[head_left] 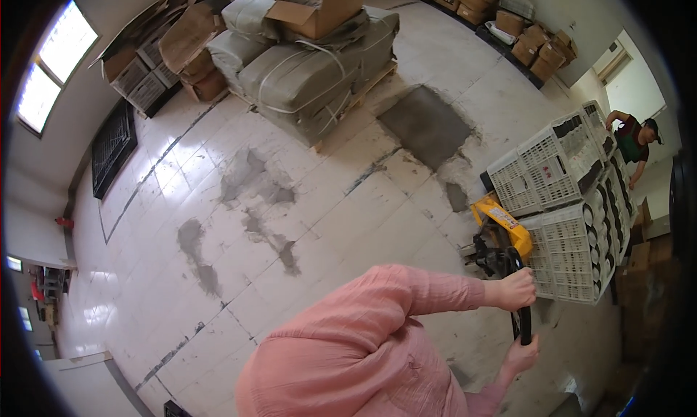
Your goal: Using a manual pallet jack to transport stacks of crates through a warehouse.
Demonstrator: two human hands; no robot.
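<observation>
My left hand (pixel 512 289) is closed around the upper part of the black handle (pixel 525 319) of a yellow pallet jack (pixel 501 221). Lower on the same handle, my right hand (pixel 521 355) is closed around it. Both forearms are in pink sleeves. Just beyond the jack, stacked white plastic crates (pixel 555 243) hold rows of cylindrical items, too small to make out clearly. The crates stand at the right, close to the jack's yellow body.
A person (pixel 632 137) in dark clothing stands behind the crates. Wrapped bales (pixel 290 79) on a pallet stand at top centre. Cardboard boxes (pixel 537 54) line the far wall. A black pallet (pixel 112 148) lies at left. Dark patches (pixel 425 127) mark the tiled floor.
</observation>
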